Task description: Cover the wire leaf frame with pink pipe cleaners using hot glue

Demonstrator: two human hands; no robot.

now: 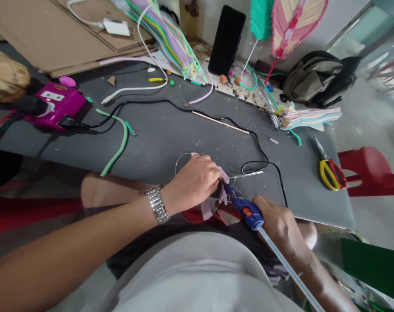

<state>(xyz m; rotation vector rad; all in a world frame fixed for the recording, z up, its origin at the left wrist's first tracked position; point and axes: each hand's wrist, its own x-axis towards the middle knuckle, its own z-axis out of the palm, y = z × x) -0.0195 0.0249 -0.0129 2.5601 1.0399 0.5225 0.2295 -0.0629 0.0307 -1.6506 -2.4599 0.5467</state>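
Note:
At the table's front edge my right hand (pixel 275 216) is wrapped round a blue glue gun (pixel 244 207), with a long clear glue stick (pixel 291 268) sticking out of its back end. The gun's nozzle end meets a pale pink fuzzy strip (pixel 223 174). My left hand (pixel 197 177), with a metal watch on the wrist, is closed on this strip; its fingertips are partly hidden. A thin wire loop (pixel 177 162) shows behind the left hand, and wire ends (pixel 253 173) reach out to the right. Part of the pink strip (pixel 206 209) hangs below the hand.
A black cord (pixel 164 101) runs from a magenta power socket box (pixel 55 104) across the grey table. Scissors (pixel 332 171) lie at the right edge. Pipe-cleaner bundles (pixel 170 39), a phone (pixel 227 40), a backpack (pixel 314 78) and a thin wooden stick (pixel 219 121) are farther back.

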